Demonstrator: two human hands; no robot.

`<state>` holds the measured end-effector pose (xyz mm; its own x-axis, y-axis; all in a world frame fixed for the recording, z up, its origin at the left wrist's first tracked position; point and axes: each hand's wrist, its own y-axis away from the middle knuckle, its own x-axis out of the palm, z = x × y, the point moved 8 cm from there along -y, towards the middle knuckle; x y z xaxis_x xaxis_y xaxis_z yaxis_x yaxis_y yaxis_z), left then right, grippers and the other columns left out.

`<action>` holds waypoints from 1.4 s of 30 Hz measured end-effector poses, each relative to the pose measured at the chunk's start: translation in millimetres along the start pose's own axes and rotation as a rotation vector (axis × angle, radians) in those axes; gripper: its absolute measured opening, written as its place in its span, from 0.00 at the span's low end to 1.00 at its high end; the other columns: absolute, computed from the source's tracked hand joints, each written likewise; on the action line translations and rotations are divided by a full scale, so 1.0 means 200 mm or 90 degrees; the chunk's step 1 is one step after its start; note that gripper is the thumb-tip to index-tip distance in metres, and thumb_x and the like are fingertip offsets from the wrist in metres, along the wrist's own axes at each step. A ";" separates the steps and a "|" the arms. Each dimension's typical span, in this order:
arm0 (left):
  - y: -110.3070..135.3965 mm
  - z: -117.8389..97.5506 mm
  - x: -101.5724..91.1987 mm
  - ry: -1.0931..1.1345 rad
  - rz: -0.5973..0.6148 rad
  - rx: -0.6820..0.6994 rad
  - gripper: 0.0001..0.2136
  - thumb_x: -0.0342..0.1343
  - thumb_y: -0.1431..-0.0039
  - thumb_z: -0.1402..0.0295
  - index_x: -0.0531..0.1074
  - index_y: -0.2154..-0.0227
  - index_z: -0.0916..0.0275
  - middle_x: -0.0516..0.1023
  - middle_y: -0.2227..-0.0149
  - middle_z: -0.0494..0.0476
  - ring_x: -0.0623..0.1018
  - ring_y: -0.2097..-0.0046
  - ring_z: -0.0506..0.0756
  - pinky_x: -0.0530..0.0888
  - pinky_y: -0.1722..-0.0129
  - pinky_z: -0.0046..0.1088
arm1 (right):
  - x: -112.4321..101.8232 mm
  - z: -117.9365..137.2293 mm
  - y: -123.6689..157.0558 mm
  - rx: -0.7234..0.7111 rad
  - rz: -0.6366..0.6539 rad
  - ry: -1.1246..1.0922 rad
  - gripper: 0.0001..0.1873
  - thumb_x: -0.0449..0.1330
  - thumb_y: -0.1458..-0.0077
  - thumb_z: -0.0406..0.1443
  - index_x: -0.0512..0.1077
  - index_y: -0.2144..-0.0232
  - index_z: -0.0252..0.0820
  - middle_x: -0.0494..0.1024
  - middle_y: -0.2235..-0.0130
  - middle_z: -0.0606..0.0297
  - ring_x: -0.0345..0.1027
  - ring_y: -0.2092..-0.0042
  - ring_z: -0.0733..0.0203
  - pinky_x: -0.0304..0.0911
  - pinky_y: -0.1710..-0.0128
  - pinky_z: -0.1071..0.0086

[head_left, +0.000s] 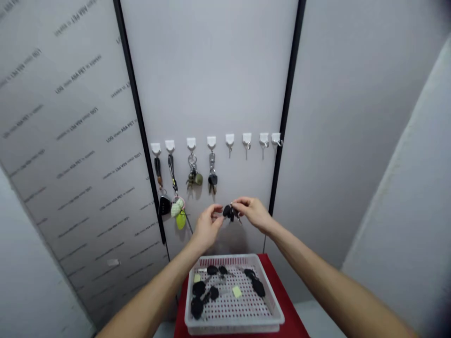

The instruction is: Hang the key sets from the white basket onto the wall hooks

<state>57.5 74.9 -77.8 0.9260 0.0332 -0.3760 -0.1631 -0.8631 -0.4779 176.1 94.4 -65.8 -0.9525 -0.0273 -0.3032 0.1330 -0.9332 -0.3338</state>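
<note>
A bunch of keys (231, 212) with black heads hangs in front of the wall, above the basket. My right hand (255, 213) pinches it from the right, near its top, with thumb and forefinger. My left hand (208, 226) is at the left side of the bunch, its fingers bent and the thumb apart from the forefinger. Its fingertips come right up to a black key head; whether they touch it I cannot tell. Below both hands, a white plastic basket (234, 325) holds several black-headed keys (258, 287) and small pale yellow pieces (237, 292).
A row of white hooks (229, 139) runs along the wall (211, 70). Key sets hang from the left ones, including a black fob (164, 205), a yellow-green tag (181, 219) and brass-coloured keys (193, 177). The basket stands on a red surface (282, 300). Black strips (291, 80) run down the wall.
</note>
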 end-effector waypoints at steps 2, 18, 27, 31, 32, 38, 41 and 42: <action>-0.10 -0.23 -0.07 -0.069 -0.043 0.090 0.11 0.45 0.57 0.76 0.63 0.67 0.65 0.69 0.67 0.54 0.68 0.68 0.47 0.66 0.67 0.23 | -0.11 0.17 -0.09 -0.043 -0.072 -0.018 0.08 0.52 0.63 0.35 0.65 0.80 0.34 0.64 0.83 0.70 0.55 0.81 0.73 0.53 0.81 0.78; -0.44 -0.54 -0.14 -0.342 -0.091 0.147 0.15 0.44 0.57 0.76 0.63 0.63 0.66 0.67 0.62 0.58 0.67 0.62 0.51 0.62 0.60 0.28 | -0.33 0.47 -0.45 -0.080 -0.322 0.179 0.09 0.50 0.61 0.34 0.68 0.79 0.33 0.68 0.81 0.62 0.62 0.75 0.67 0.57 0.73 0.72; 0.18 0.16 0.00 -0.339 0.103 0.039 0.14 0.45 0.57 0.75 0.63 0.64 0.65 0.66 0.62 0.56 0.65 0.61 0.51 0.62 0.60 0.26 | 0.02 -0.12 0.07 -0.083 -0.087 0.364 0.15 0.47 0.58 0.31 0.64 0.65 0.34 0.68 0.64 0.57 0.61 0.66 0.65 0.55 0.64 0.72; 0.44 0.52 0.17 -0.423 0.265 -0.052 0.13 0.45 0.58 0.75 0.64 0.65 0.64 0.67 0.63 0.57 0.65 0.60 0.53 0.61 0.59 0.28 | 0.36 -0.49 0.31 -0.026 0.128 0.402 0.11 0.48 0.60 0.30 0.68 0.72 0.36 0.71 0.69 0.59 0.62 0.67 0.63 0.55 0.65 0.72; 0.46 0.57 0.19 -0.449 0.284 -0.054 0.13 0.45 0.58 0.75 0.64 0.65 0.64 0.67 0.63 0.57 0.65 0.59 0.54 0.61 0.59 0.29 | 0.41 -0.55 0.34 -0.021 0.164 0.431 0.12 0.48 0.60 0.30 0.68 0.71 0.37 0.71 0.68 0.59 0.62 0.66 0.63 0.54 0.65 0.72; 0.46 0.61 0.27 -0.576 0.311 -0.013 0.12 0.41 0.55 0.76 0.64 0.66 0.65 0.68 0.64 0.61 0.65 0.60 0.57 0.60 0.62 0.33 | 0.54 -0.65 0.38 -0.023 0.249 0.597 0.14 0.48 0.58 0.32 0.66 0.66 0.40 0.69 0.66 0.59 0.59 0.62 0.60 0.52 0.65 0.71; 0.46 0.61 0.27 -0.586 0.325 -0.021 0.12 0.41 0.55 0.75 0.64 0.67 0.65 0.68 0.65 0.61 0.66 0.62 0.57 0.61 0.64 0.33 | 0.55 -0.66 0.40 -0.032 0.245 0.615 0.12 0.48 0.57 0.35 0.67 0.69 0.40 0.68 0.68 0.59 0.59 0.63 0.60 0.52 0.65 0.71; 0.46 0.61 0.27 -0.585 0.331 -0.026 0.11 0.41 0.56 0.75 0.65 0.68 0.65 0.68 0.65 0.61 0.67 0.63 0.57 0.61 0.64 0.33 | 0.55 -0.66 0.40 -0.034 0.244 0.606 0.12 0.48 0.58 0.35 0.68 0.70 0.40 0.69 0.68 0.59 0.59 0.63 0.60 0.52 0.66 0.71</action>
<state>51.6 58.5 -238.8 0.1293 0.0090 -0.9916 -0.4382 -0.8965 -0.0653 118.6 64.1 -243.4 -0.2346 -0.0027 -0.9721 0.4161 -0.9040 -0.0979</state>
